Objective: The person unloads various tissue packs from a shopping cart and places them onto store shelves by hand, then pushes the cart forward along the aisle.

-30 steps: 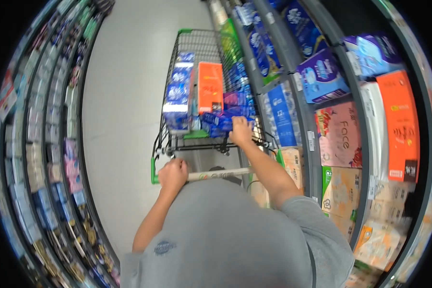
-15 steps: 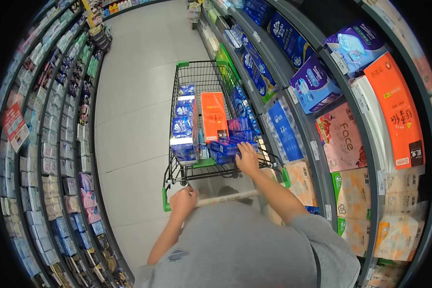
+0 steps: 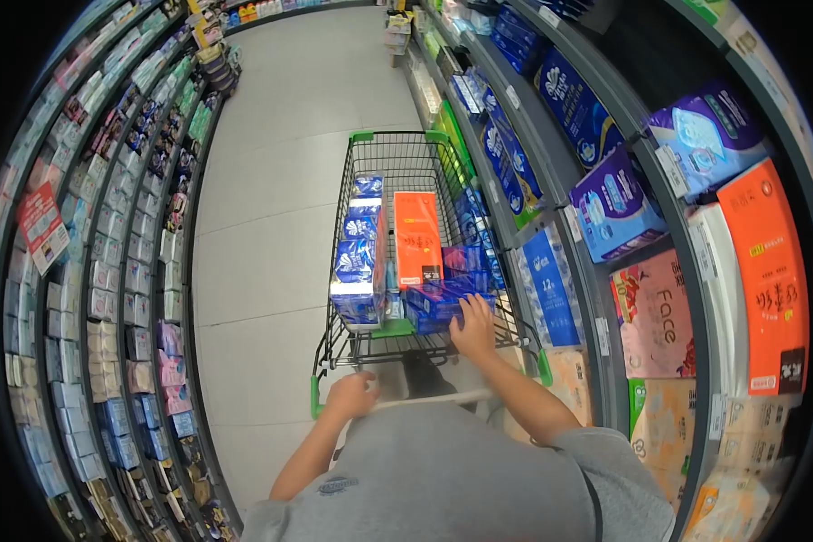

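A black wire shopping cart point(image 3: 342, 298) with green corner pieces stands in front of me. My left hand point(image 3: 352, 395) is closed at the left end of its pale handle point(image 3: 436, 398). My right hand point(image 3: 474, 327) reaches over the near end of the basket, fingers spread and touching the blue tissue packs point(image 3: 434, 301). Beside those lies a tall orange package point(image 3: 416, 230). Blue-and-white wrapped packs point(image 3: 358, 262) are lined up along the basket's left side.
Shelves of tissue packages point(image 3: 652, 316) rise close on the cart's right. Small packets fill the left shelves point(image 3: 104, 289), where a red sign point(image 3: 42, 226) hangs. Grey tiled floor point(image 3: 262, 208) runs ahead between them. A stacked display point(image 3: 397, 34) stands farther along.
The cart and shelves have shifted slightly down and right in view. My right hand stays on the blue packs and my left hand stays by the handle.
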Demonstrator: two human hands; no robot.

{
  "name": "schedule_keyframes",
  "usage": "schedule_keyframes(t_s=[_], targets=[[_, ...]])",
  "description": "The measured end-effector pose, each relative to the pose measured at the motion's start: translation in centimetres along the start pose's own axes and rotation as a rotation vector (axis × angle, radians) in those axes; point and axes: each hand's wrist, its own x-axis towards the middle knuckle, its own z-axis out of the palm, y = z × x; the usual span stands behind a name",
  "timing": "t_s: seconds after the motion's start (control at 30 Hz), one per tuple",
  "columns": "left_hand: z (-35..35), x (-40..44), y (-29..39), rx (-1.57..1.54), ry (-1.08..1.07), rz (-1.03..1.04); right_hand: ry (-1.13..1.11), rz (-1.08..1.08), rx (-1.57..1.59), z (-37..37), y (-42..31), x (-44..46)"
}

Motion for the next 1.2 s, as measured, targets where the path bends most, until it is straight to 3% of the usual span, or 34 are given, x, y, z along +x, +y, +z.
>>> schedule_keyframes(t_s=[0.2,0.3,0.43,0.6,0.73,1.2], targets=[[-1.3,2.4,1.8,-0.022,0.331,0.188,-0.098,0.096,0.001,0.4,1.5,4.8],[-2.8,4.7,2.8,-0.096,0.175,-0.024,-0.129,0.119,-0.019,0.7,2.6,8.0],[-5.2,8.6,3.5,0.016,-0.028,-0.158,-0.171,0.135,-0.013,0.4,2.7,12.2],[-7.6,12.9,4.3,0.038,-0.106,-0.216,-0.188,0.128,-0.006,0.6,3.0,17.2],[-9.4,15.2,6.5,0.04,0.066,-0.301,-0.174,0.122,0.04,0.9,3.6,20.9],[-15.1,23.7,6.6,0.036,0.226,-0.335,-0.067,0.079,0.081,3.5,3.6,30.8]])
